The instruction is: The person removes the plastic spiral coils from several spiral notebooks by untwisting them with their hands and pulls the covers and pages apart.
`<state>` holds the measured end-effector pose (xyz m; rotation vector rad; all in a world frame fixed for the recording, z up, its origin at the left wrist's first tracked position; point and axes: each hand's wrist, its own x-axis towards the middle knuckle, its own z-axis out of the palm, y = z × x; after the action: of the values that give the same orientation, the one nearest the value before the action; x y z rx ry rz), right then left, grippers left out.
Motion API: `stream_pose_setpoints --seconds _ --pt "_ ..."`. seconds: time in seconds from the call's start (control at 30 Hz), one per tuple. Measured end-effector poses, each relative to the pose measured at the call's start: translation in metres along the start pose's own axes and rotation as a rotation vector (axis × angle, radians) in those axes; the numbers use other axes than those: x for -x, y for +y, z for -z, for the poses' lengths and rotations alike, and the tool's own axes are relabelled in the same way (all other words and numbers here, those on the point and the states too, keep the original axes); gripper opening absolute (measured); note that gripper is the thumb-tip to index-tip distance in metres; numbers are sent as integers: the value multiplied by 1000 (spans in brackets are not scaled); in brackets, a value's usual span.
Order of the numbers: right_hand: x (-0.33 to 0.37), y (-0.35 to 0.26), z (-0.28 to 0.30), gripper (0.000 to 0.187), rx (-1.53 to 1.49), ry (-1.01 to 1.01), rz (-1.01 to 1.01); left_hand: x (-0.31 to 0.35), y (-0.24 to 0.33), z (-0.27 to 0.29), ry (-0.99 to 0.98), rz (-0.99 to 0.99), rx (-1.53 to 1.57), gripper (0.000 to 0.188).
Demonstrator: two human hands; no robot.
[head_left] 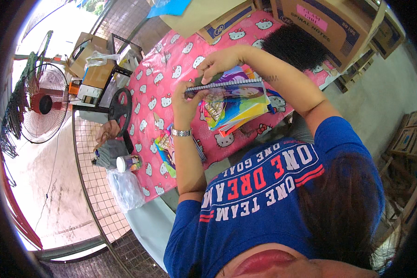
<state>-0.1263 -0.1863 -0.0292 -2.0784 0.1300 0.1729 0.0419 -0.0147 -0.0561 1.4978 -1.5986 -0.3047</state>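
Observation:
I hold a stack of spiral-bound notebooks [238, 99] with bright cartoon covers, tilted up above a table covered by a pink cloth [171, 60] printed with white cat figures. My left hand [185, 103], a silver watch on its wrist, grips the stack's left end by the wire spiral. My right hand [220, 61] pinches the top edge of the uppermost notebook near the spiral. Another colourful notebook [164, 149] lies flat on the cloth under my left forearm.
Cardboard boxes [319, 23] crowd the far side of the table, with a black fluffy mass [294, 44] in front of them. At the left stand a machine with a black handwheel [120, 107], a standing fan [44, 104], a small white-topped container [123, 163] and a clear plastic bag [125, 189].

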Motion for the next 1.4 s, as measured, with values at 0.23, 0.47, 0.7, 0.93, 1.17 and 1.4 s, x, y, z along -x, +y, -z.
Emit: stream_pose_setpoints --seconds 0.23,0.47,0.7,0.93,1.17,1.4 --pt "19 15 -11 50 -68 236 -132 3 -8 2 18 160 70 29" --pt "163 145 -24 52 634 1308 -1082 18 29 -13 255 231 233 19" --pt "109 162 -191 45 575 1259 -364 15 31 -41 354 142 79 17" --pt "115 129 -216 64 677 837 -555 25 29 -43 380 66 66 17" --pt "126 21 -153 62 363 1253 104 35 32 -49 428 20 9 17" --pt "95 -30 -141 56 537 1038 316 36 46 -52 378 -50 -58 20"
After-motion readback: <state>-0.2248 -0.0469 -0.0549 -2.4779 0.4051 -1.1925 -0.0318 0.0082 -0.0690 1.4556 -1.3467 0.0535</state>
